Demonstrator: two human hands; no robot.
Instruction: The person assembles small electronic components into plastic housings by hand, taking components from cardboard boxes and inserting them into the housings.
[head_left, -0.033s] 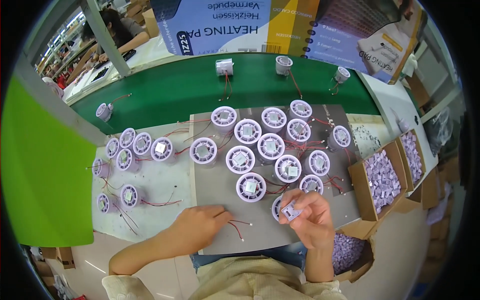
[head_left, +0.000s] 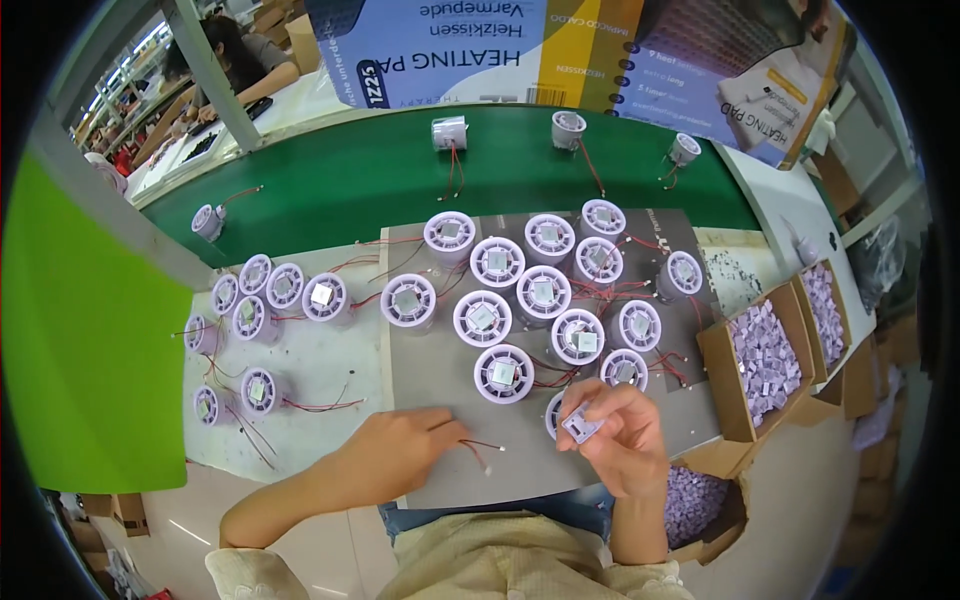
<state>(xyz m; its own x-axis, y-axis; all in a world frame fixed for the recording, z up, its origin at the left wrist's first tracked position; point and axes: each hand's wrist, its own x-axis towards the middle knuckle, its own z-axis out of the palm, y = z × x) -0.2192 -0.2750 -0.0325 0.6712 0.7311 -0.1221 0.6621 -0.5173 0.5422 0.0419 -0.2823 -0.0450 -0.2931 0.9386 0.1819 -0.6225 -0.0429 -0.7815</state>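
Note:
My right hand [head_left: 625,435] is closed, pinching a small lavender plastic piece [head_left: 580,424] with a dark slot in its face. Partly behind that piece is a round lavender housing [head_left: 553,412] on the grey board. At the board's front left, my left hand [head_left: 410,450] is closed, fingers curled downward. Thin red and dark wires [head_left: 482,447] with small white connectors come out at its fingertips; anything else under the palm is hidden. Several similar round housings with spoked rims, such as one housing [head_left: 503,374], stand beyond my hands, most with a small square piece in the middle.
A grey board [head_left: 440,385] covers part of the white table [head_left: 310,440]. Beyond runs a green belt [head_left: 350,190] carrying several housings. Cardboard boxes [head_left: 712,352] of small lavender pieces stand at the right. A large printed carton [head_left: 430,60] hangs over the far side. Another person [head_left: 245,65] sits far left.
The lower wire end by my left hand has shifted slightly upward and is blurred. Both hands keep almost the same places.

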